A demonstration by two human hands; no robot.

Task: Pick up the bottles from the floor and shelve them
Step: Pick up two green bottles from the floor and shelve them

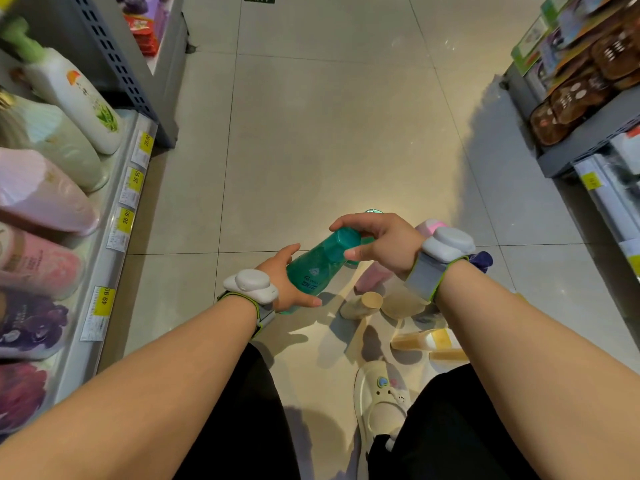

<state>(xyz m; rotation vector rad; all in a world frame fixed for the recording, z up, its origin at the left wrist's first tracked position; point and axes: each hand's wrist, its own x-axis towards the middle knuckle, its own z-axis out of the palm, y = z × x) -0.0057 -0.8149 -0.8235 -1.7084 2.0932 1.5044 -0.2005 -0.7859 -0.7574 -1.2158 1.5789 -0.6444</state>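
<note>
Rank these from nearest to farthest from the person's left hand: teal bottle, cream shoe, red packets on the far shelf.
1. Teal plastic bottle, held in the left hand.
2. Cream clog shoe, on the floor, lower right.
3. Red packets, far shelf, upper left.

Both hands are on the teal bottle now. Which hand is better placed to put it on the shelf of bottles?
Probably the left hand. It grips the teal bottle round its wide lower body, and the shelf of bottles stands on the person's left side. The right hand only holds the cap end and would need to cross over.
</note>
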